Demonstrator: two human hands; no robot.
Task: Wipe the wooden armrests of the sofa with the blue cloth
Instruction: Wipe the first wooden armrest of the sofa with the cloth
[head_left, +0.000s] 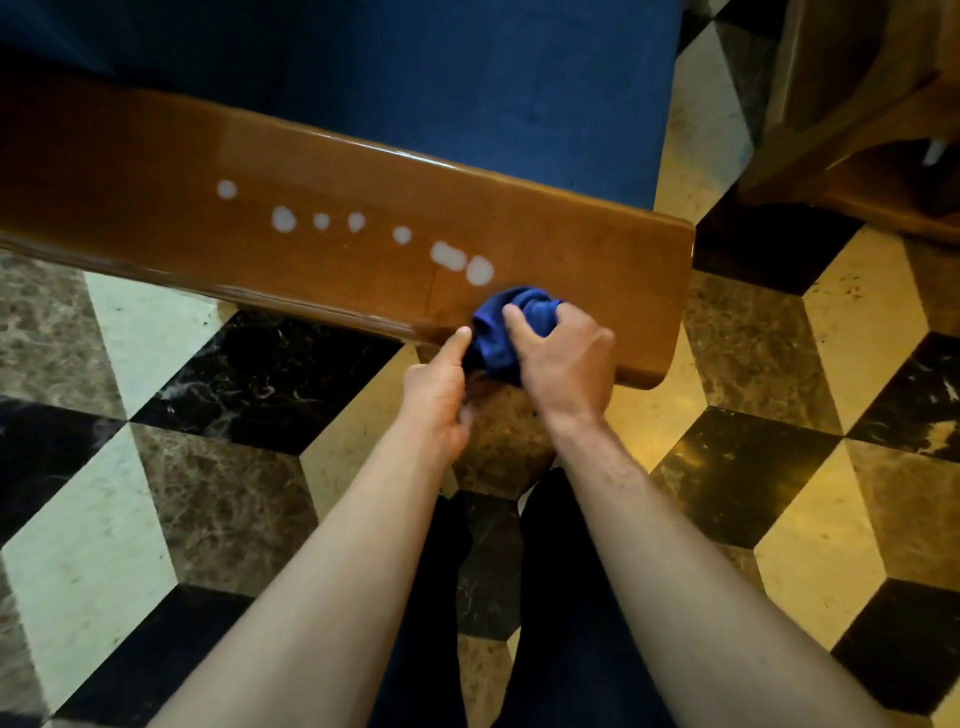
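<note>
Blue cloth (511, 332): bunched on near edge of wooden armrest (311, 208), gripped under right hand (563, 358). Left hand (439, 395): just left, forefinger touching cloth, other fingers curled, nothing held.

I am looking down on a glossy marble floor (218, 499) patterned in cubes; a wooden cabinet (857, 119) is standing top right.

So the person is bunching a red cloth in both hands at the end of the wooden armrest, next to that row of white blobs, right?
Not quite: the cloth is blue, not red, as the head view shows. The rest holds: the right hand grips it bunched and the left hand touches its edge, at the end of the wooden armrest, next to the row of white blobs.
</note>
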